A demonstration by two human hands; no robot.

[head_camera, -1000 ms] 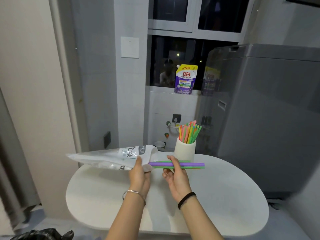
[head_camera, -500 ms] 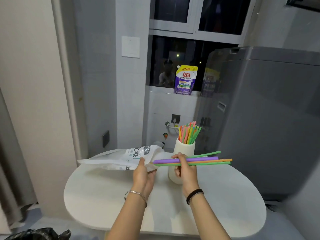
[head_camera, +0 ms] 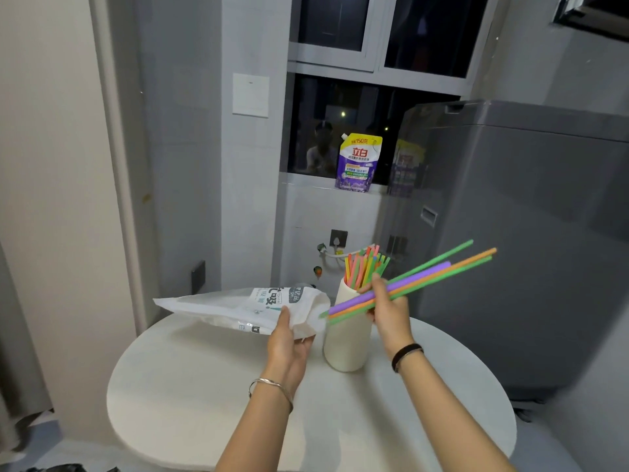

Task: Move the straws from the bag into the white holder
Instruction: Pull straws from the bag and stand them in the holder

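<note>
The crinkled white printed plastic bag (head_camera: 238, 308) is held above the round white table (head_camera: 204, 386); my left hand (head_camera: 287, 345) grips it near its mouth, thumb on top; just right stands the tall white cylindrical holder (head_camera: 347, 342), with coloured straws upright in it (head_camera: 362, 267); my right hand (head_camera: 391, 315) pinches a bunch of long green, purple and orange straws (head_camera: 429, 275), lower ends just beside the bag's mouth, slanting up rightward.

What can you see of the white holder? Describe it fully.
The white holder is a tall, plain, smooth cylinder, perhaps ceramic or plastic, standing upright on the pale table beside the bag. Its open top holds many coloured straws, fanned slightly rightward. The bundle gripped by the right hand crosses in front of its upper part.
</note>
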